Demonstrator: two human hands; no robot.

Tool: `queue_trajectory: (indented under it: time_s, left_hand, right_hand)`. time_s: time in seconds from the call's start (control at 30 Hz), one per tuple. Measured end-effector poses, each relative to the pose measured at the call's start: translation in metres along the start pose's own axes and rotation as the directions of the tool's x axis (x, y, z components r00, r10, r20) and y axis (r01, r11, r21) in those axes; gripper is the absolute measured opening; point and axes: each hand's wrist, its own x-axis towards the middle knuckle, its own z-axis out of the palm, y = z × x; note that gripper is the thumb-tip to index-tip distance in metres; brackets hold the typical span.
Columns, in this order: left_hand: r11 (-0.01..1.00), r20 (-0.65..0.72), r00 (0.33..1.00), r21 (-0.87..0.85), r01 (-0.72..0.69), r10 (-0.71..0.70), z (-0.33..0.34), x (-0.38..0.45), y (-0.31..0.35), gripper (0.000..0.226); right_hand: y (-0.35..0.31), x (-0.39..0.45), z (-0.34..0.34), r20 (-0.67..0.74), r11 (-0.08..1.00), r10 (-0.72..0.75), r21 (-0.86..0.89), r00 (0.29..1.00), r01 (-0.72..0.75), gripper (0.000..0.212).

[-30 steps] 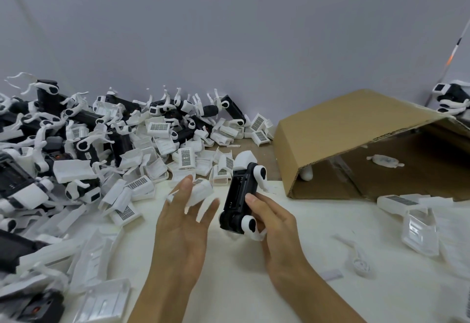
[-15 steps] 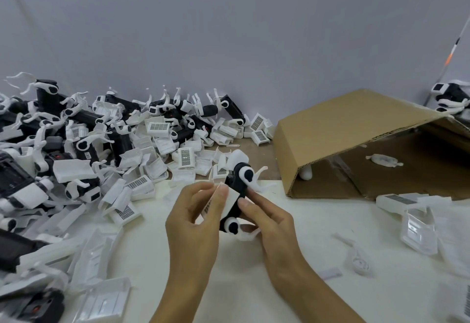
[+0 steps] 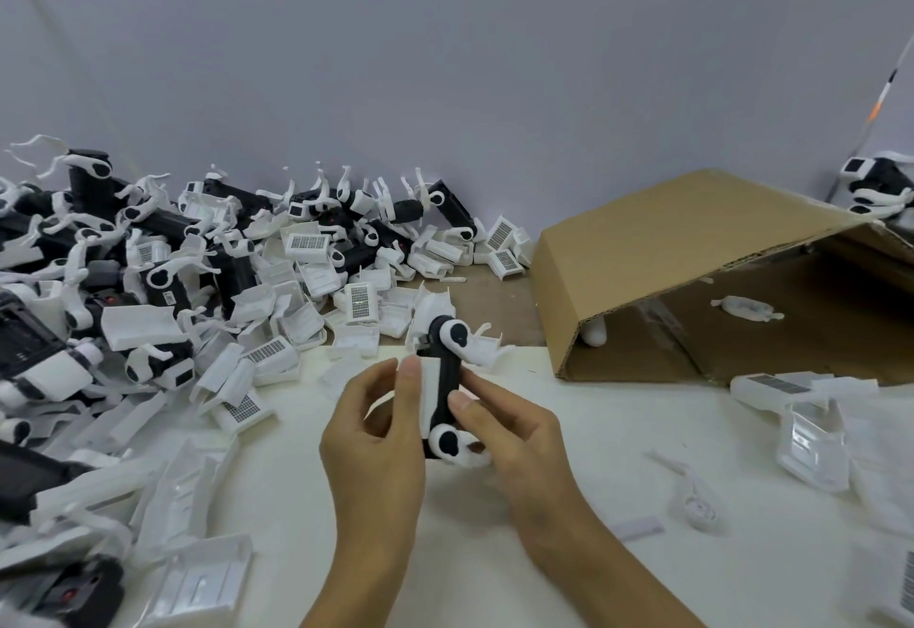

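A black device body (image 3: 447,375) with white round joints and white curved arms at both ends is held upright above the white table (image 3: 569,504), in the middle of the view. My right hand (image 3: 514,434) grips its right side, thumb on the black edge. My left hand (image 3: 378,434) pinches a white cover (image 3: 429,392) against the body's left face, fingertips on the cover's top edge. The cover hides most of the body's front.
A large heap of black bodies and white covers (image 3: 163,291) fills the left half of the table. An open cardboard box (image 3: 692,276) lies on its side at the right. Clear plastic trays (image 3: 811,434) and small white scraps (image 3: 692,499) lie at the right front.
My left hand brought the white cover from beside the body onto its face and now presses it there. My right hand turned the body more upright.
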Motion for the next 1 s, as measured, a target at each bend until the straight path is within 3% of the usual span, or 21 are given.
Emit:
queue_trajectory:
  time_s: [0.13,0.23,0.37,0.57,0.63,0.7,0.8,1.0]
  left_hand:
    - [0.998,-0.088,0.996,-0.055,0.003,-0.008,0.0009,0.0008,0.0053,0.023]
    - [1.0,-0.081,0.997,-0.013,-0.014,0.013,0.0008,-0.0008,0.0025,0.022]
    - [1.0,-0.004,1.0,0.023,0.021,-0.021,-0.0022,0.0027,0.0007,0.021]
    - [0.957,0.24,0.928,0.027,0.288,-0.286,-0.0015,0.0042,0.0044,0.05]
    - [0.96,0.258,0.928,-0.007,0.281,-0.27,-0.0028,0.0058,0.0083,0.045]
    - [0.985,0.223,0.96,0.002,0.173,-0.169,-0.0038,0.0056,0.0084,0.043]
    - [0.995,0.308,0.947,0.063,0.073,-0.089,-0.0026,-0.0004,0.0075,0.037]
    - [0.979,0.423,0.887,0.003,0.203,-0.185,-0.0036,0.0045,0.001,0.033]
  right_hand:
    - [0.0004,-0.0017,0.001,-0.011,0.998,-0.034,-0.053,0.999,0.033,0.027]
    - [0.0014,-0.0017,0.0004,-0.013,0.997,-0.029,-0.069,0.999,0.028,0.029]
    - [0.001,-0.0043,0.0045,0.0,0.996,-0.031,-0.079,1.0,0.031,0.03]
    - [-0.003,-0.0054,0.002,0.068,1.0,-0.018,-0.017,0.998,0.019,0.028]
    - [-0.0013,-0.0046,0.0036,0.048,0.998,-0.043,-0.045,0.998,0.045,0.025]
    - [0.002,-0.0032,0.0052,-0.053,0.986,-0.11,-0.134,0.993,0.102,0.014]
    - [0.0038,-0.0038,0.0076,-0.075,0.967,-0.167,-0.209,0.983,0.148,0.024]
    - [0.0038,0.0001,0.0034,-0.167,0.975,-0.181,-0.158,0.969,0.155,0.035]
